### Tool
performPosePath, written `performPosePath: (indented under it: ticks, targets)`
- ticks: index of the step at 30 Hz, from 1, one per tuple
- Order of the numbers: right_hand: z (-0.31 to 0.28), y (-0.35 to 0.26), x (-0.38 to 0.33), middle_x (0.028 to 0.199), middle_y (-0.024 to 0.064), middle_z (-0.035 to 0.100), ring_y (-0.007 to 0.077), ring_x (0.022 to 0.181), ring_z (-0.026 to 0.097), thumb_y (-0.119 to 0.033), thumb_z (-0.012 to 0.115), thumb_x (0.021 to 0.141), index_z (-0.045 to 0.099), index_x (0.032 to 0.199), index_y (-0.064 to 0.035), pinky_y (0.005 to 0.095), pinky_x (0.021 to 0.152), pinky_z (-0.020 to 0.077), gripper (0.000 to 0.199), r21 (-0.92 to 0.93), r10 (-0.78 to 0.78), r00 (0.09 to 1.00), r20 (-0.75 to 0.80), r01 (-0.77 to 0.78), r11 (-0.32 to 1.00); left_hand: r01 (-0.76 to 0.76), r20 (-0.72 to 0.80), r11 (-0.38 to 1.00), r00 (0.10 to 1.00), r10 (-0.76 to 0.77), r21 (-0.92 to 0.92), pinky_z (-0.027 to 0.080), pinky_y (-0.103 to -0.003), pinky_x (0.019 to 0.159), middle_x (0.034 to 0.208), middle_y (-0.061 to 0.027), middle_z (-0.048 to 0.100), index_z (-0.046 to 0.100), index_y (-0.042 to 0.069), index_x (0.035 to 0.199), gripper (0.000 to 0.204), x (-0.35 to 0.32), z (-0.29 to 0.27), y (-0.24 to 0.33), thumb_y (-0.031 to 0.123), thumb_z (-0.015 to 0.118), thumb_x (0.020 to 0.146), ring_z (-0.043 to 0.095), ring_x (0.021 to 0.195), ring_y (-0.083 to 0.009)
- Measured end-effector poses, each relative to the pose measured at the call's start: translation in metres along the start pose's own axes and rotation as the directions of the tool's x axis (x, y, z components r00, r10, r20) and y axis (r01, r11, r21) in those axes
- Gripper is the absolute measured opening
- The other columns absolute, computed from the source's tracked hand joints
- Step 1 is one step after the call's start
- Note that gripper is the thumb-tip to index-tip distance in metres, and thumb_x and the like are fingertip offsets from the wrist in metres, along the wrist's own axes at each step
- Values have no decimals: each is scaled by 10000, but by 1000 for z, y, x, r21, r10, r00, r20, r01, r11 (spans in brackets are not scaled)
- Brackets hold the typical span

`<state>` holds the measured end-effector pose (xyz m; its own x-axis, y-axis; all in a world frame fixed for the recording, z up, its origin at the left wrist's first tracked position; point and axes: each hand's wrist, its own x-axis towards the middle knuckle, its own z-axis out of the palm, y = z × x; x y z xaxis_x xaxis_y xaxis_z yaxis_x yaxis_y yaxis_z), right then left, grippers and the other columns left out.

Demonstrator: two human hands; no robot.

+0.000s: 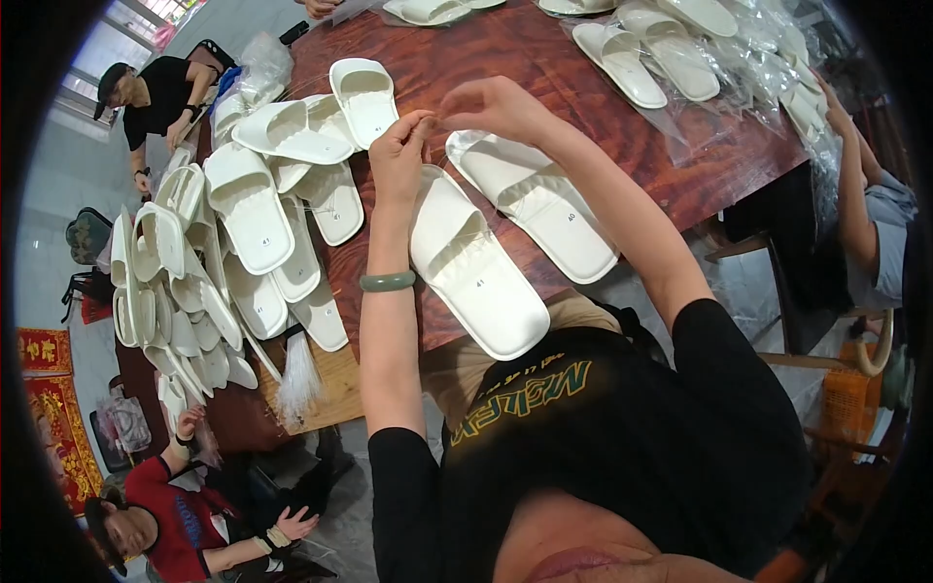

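Above the front of two white open-toed slippers, my left hand (397,160) and my right hand (496,109) meet at the fingertips. The left fingers are curled in a pinch, and the right thumb and fingers close toward them. Whatever lies between the fingertips is too small to make out. The nearer slipper (481,282) lies at the table's edge by my left wrist, sole down, toe strap away from me. Beneath my right forearm lies the other slipper (559,219), at a slant. A green bangle (387,282) circles my left forearm.
A large heap of white slippers (180,291) covers the left of the reddish wooden table (680,155). A bundle of thin white strands (298,384) hangs near its edge. More slippers (622,63) and clear plastic bags (743,73) lie at the far right. Other people sit around the table.
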<state>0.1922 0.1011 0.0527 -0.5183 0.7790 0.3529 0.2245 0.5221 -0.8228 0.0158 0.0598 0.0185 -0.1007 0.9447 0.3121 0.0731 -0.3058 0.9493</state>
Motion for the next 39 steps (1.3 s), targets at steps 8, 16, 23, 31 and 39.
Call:
performPosePath:
  ticks: [8, 16, 23, 31, 39]
  targets:
    - [29, 26, 4, 735, 47, 649, 88, 636, 612, -123, 667, 805, 669, 898, 29, 217, 542, 484, 178, 471, 229, 972, 47, -224, 853, -13, -94, 999, 996, 9, -41, 314, -147, 421, 892, -72, 654, 553, -10, 1162, 264, 1, -6, 4, 128, 489, 947, 407, 472, -12]
    - [37, 18, -1, 843, 71, 661, 107, 705, 627, -118, 622, 848, 655, 910, 39, 237, 594, 501, 172, 269, -22, 952, -307, 108, 957, 55, -45, 997, 997, -58, -57, 321, -175, 407, 874, -73, 648, 509, -26, 1203, 289, 0, -2, 6, 113, 463, 954, 412, 473, -17]
    - [41, 20, -2, 846, 113, 633, 195, 733, 631, -89, 621, 817, 640, 929, -12, 289, 652, 499, 137, 139, -165, 923, -348, 225, 964, 122, -12, 967, 992, -127, -224, 355, -174, 474, 809, -33, 611, 596, -30, 1051, 203, 0, -1, 2, 110, 502, 937, 461, 567, -38]
    - [39, 22, -3, 846, 113, 632, 259, 737, 625, -104, 598, 805, 640, 905, -32, 314, 643, 498, 130, -91, -264, 889, -374, 249, 964, 235, 84, 888, 972, -220, -394, 427, -196, 597, 855, -40, 602, 585, -54, 1009, 190, 4, -8, -7, 107, 525, 927, 499, 684, -76]
    - [39, 20, -7, 841, 100, 631, 240, 757, 633, -78, 639, 797, 639, 885, -30, 307, 659, 499, 100, -220, -291, 903, -316, 229, 948, 228, 67, 933, 974, -218, -279, 441, -201, 610, 821, -30, 593, 589, -42, 1003, 198, 3, -6, -12, 128, 513, 937, 496, 681, -71]
